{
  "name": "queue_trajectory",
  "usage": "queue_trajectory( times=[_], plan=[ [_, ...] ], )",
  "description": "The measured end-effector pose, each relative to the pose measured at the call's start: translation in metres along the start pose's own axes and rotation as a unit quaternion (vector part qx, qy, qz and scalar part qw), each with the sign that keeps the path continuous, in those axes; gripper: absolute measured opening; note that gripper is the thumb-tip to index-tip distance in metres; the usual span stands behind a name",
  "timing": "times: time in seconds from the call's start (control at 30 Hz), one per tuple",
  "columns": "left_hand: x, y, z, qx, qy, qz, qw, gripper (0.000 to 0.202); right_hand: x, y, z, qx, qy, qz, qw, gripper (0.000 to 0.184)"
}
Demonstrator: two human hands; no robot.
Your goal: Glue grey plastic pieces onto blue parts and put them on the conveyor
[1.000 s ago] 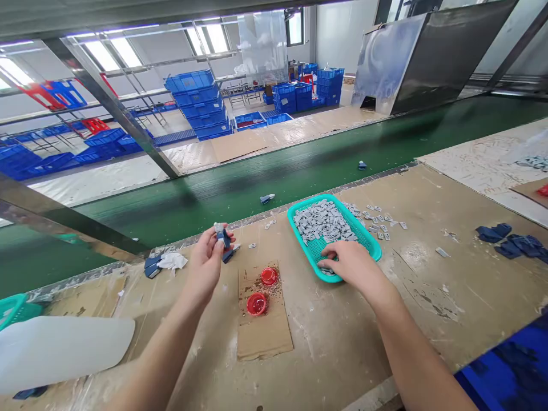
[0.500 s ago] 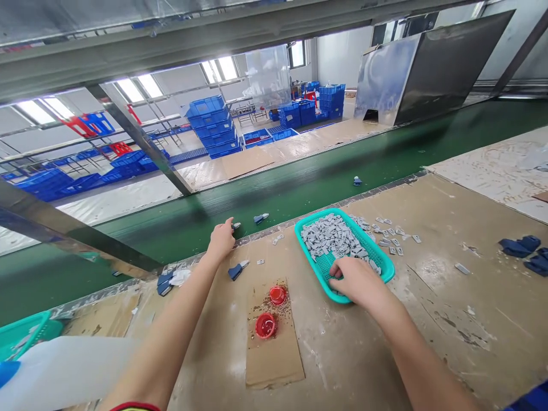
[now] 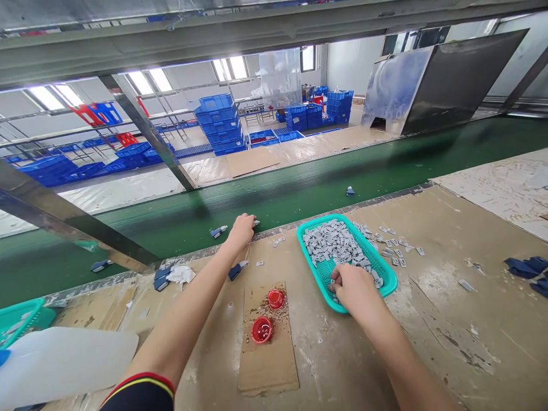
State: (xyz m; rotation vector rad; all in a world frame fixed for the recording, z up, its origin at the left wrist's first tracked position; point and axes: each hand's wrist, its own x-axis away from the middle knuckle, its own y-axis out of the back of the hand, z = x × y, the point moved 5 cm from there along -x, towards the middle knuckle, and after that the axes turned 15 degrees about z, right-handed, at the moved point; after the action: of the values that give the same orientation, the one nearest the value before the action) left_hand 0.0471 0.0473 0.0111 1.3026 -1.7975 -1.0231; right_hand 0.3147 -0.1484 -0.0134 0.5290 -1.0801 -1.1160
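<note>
My left hand (image 3: 242, 229) reaches over the near edge of the green conveyor belt (image 3: 299, 200), its fingers bent round a small dark-blue and grey part (image 3: 256, 222). Only that part's pale tip shows past the fingers. A similar part (image 3: 218, 232) lies on the belt to the left. My right hand (image 3: 354, 285) is at the near end of a turquoise basket (image 3: 305, 254), thumb and fingertips pinched on what looks like a small grey plastic piece. Many such grey pieces (image 3: 334, 242) fill the basket's far portion.
Two red cups (image 3: 262, 330) with wet spots around them stand on a cardboard strip (image 3: 269, 371). Loose grey pieces (image 3: 396, 245) lie right of the basket. A white jug (image 3: 72, 365) is at the left, near a metal post (image 3: 85, 228). Dark-blue parts (image 3: 526, 267) lie far right.
My left hand has moved right along the belt edge, from one blue-grey part to another. The parts on the belt have shifted left. My right hand's fingers have closed in the basket.
</note>
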Motion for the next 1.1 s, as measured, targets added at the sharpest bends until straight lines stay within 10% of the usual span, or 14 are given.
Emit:
queue_trajectory(
  times=[0.23, 0.5, 0.8, 1.1],
  plan=[
    [0.115, 0.012, -0.034, 0.222, -0.056, -0.026, 0.973, 0.035, 0.01, 0.007, 0.01, -0.008, 0.032, -0.045, 0.998, 0.02],
    [0.234, -0.01, -0.013, 0.587, 0.061, -0.131, 0.796, 0.04, 0.035, 0.022, 0.033, -0.16, 0.206, -0.167, 0.951, 0.028],
    [0.252, -0.032, -0.015, 0.631, 0.047, -0.127, 0.764, 0.04, 0.038, -0.038, 0.079, -0.477, 0.232, 0.045, 0.847, 0.024],
    [0.256, -0.037, -0.018, 0.63, 0.057, -0.129, 0.764, 0.038, 0.022, -0.058, 0.083, -0.448, 0.218, 0.019, 0.867, 0.025]
  ],
)
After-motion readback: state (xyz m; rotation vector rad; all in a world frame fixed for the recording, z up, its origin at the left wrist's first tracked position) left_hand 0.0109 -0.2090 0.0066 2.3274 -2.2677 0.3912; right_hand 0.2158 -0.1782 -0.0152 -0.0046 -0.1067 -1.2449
